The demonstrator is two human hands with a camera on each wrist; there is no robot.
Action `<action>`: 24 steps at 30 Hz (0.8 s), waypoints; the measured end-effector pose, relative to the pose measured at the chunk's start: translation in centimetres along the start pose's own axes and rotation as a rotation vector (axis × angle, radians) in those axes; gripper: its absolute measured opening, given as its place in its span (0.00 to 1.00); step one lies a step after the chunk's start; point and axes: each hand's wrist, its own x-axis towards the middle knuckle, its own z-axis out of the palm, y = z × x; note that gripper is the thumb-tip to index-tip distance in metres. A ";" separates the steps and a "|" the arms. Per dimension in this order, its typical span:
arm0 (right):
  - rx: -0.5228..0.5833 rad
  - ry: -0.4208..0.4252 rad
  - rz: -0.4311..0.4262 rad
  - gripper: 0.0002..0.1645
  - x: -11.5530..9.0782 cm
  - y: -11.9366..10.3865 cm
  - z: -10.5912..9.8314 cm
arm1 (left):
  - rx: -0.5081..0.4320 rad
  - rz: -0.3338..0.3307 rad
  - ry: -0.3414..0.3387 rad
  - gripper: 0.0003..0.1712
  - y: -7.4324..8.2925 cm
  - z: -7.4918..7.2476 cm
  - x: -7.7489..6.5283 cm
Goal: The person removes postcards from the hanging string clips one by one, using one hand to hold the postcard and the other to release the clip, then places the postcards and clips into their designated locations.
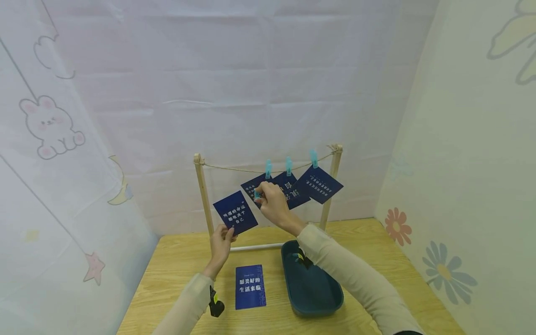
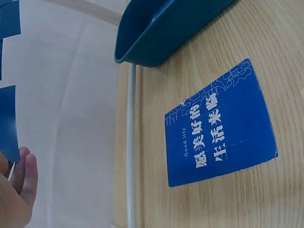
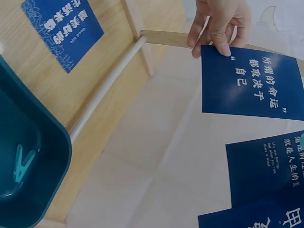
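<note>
My left hand [image 1: 221, 244] pinches a dark blue card [image 1: 228, 204] with white lettering by its lower edge, thumb in front. The card is raised at the left part of a string [image 1: 226, 168], tilted and below it. My right hand [image 1: 274, 204] pinches a light blue clothespin [image 1: 257, 194] to the right of that card. Behind the right hand, three blue cards hang from the string by light blue clothespins [image 1: 289, 166]; the rightmost card [image 1: 320, 184] hangs by a corner. The right hand partly hides the other two.
Wooden posts [image 1: 203, 200] hold up the string, with a white rod [image 1: 255, 247] low between them. Another blue card [image 1: 250, 298] lies on the wooden table [image 1: 167, 270]. To its right stands a dark teal basin [image 1: 316, 311] with a clothespin [image 3: 23, 164] inside.
</note>
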 end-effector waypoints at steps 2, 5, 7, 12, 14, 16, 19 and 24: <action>-0.003 -0.020 0.003 0.13 -0.4 0.2 0.1 | 0.011 -0.001 -0.014 0.07 0.9 -0.1 -0.4; 0.000 -0.042 0.011 0.13 -0.9 0.3 0.1 | 0.029 -0.001 -0.023 0.07 1.5 -0.2 -0.8; 0.003 -0.055 0.016 0.14 -1.2 0.4 0.2 | 0.026 0.001 -0.020 0.06 1.1 -0.1 -1.0; 0.020 -0.076 0.060 0.15 -2.0 0.8 0.2 | 0.027 -0.017 -0.012 0.04 -1.6 -0.1 -0.9; 0.022 -0.081 0.082 0.16 -2.3 1.0 0.2 | 0.034 -0.029 -0.016 0.04 -2.5 -0.1 -0.9; 0.016 -0.087 0.099 0.15 -2.6 1.3 0.2 | 0.036 -0.041 -0.017 0.04 -3.2 -0.2 -0.8; 0.012 -0.118 0.120 0.15 -3.2 1.9 0.3 | 0.055 -0.027 -0.010 0.05 -3.7 -0.3 -1.0; 0.021 -0.165 0.124 0.14 -4.2 2.9 0.3 | 0.141 0.009 0.015 0.04 -4.1 -0.7 -1.6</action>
